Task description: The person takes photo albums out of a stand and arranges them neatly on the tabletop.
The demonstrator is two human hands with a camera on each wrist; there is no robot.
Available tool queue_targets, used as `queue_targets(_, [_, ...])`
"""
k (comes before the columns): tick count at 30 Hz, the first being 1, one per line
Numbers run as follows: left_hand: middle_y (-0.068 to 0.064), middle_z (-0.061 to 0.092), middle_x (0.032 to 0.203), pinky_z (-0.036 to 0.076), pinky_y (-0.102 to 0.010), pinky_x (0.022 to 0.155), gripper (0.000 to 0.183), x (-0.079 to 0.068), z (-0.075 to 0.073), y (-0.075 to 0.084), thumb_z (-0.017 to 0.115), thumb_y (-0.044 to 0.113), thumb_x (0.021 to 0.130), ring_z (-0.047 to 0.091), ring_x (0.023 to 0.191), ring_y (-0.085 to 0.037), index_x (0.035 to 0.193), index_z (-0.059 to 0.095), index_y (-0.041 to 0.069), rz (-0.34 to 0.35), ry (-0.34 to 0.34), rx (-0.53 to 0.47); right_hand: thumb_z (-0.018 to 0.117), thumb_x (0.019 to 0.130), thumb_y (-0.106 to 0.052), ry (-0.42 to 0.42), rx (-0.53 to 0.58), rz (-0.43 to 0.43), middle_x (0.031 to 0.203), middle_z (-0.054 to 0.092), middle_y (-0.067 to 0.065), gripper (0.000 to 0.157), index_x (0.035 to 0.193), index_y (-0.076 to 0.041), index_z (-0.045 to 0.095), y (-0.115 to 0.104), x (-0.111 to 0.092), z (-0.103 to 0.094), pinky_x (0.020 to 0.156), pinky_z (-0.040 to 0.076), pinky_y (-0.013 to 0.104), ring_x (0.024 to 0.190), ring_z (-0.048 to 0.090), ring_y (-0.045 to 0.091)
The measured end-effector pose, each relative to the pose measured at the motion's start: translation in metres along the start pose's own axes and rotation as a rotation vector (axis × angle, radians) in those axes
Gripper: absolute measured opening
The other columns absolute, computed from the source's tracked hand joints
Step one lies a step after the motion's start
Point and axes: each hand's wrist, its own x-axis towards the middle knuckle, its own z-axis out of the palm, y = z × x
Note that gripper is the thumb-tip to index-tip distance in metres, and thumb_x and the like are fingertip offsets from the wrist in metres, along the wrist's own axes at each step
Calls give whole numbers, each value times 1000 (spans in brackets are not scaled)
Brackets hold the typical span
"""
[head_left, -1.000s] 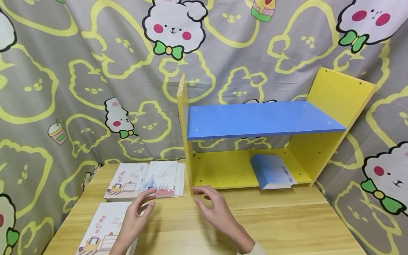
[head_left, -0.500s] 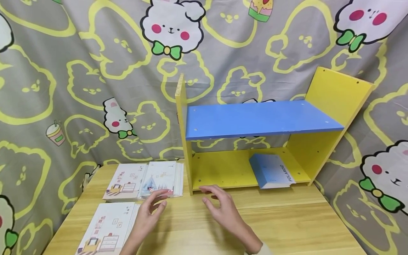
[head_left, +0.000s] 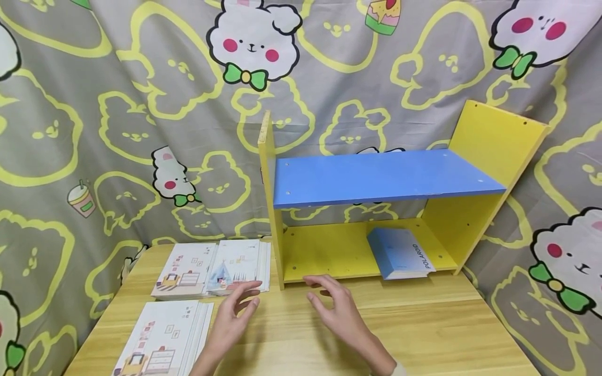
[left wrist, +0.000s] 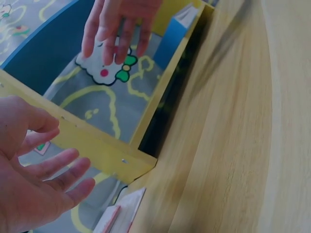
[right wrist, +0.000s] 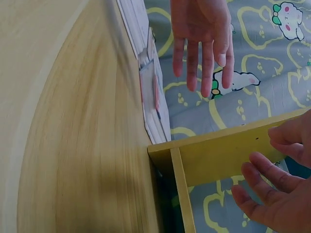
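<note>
My left hand [head_left: 231, 319] hovers over the wooden table, fingers loosely bent and holding nothing. To its left lies a front stack of white illustrated books [head_left: 157, 337]. My right hand [head_left: 339, 316] is held above the table before the shelf's lower front edge, its fingers relaxed and nothing in them. The yellow and blue shelf [head_left: 376, 175] stands behind the hands. On its lower yellow board lies a blue box-like book [head_left: 402, 253] lettered POLAROID. In the left wrist view the left hand [left wrist: 43, 170] shows spread fingers; in the right wrist view the right hand [right wrist: 279, 184] does too.
Two more stacks of white books, a left one [head_left: 185, 269] and a right one [head_left: 237, 263], lie at the back left, the right one close beside the shelf's left side panel [head_left: 270, 203]. A patterned grey curtain [head_left: 211, 125] hangs behind the table [head_left: 423, 329].
Both hands have drifted rightward over the table, keeping the same loose pose. The left hand has moved off the front book stack, uncovering more of it. The books and shelf stay put.
</note>
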Motion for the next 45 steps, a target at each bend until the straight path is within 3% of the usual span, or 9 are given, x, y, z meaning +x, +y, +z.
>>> queue_targets(10, [-19,64,129,57,-33,97,32,6,13,5,65,-8,95,65,113,-24,126,64,-4,-52,-28,-40,75,92,-5,37,-17,-18,124,70,-5,35,126,-14,71,2,-3,-8,89,60,47,107,67,19])
queue_targets(14, [-14,66,128,57,-34,96,32,8,19,5,66,-7,95,65,112,-18,126,66,1,-47,-31,-52,75,92,-4,47,-26,-27,124,70,-4,35,126,-13,70,4,-5,-12,87,60,50,107,67,19])
queue_targets(20, [-22,64,130,57,-37,98,33,10,26,6,65,-8,95,64,114,-24,128,63,-6,-69,-65,-57,75,92,-4,57,-51,-24,124,70,-5,35,125,-13,71,7,-7,-18,88,60,48,106,67,18])
queue_targets(24, [-22,63,131,55,-36,99,33,11,31,7,65,-8,95,63,115,-28,128,64,-4,-95,-77,-70,75,92,-4,60,-64,-24,124,70,-4,35,126,-12,70,8,-8,-22,88,60,48,107,68,21])
queue_targets(35, [-19,64,131,56,-38,99,35,13,46,7,65,-10,94,64,114,-25,128,65,-2,-89,-104,-86,80,86,-1,100,-104,-33,121,71,0,40,124,-10,71,10,-12,-33,86,61,48,105,69,25])
queue_targets(45, [-20,63,133,54,-43,101,40,16,59,11,66,-10,92,61,118,-38,131,63,0,-60,-141,-83,79,88,-1,122,-111,-30,122,71,0,38,124,-11,71,14,-14,-43,87,60,48,107,69,25])
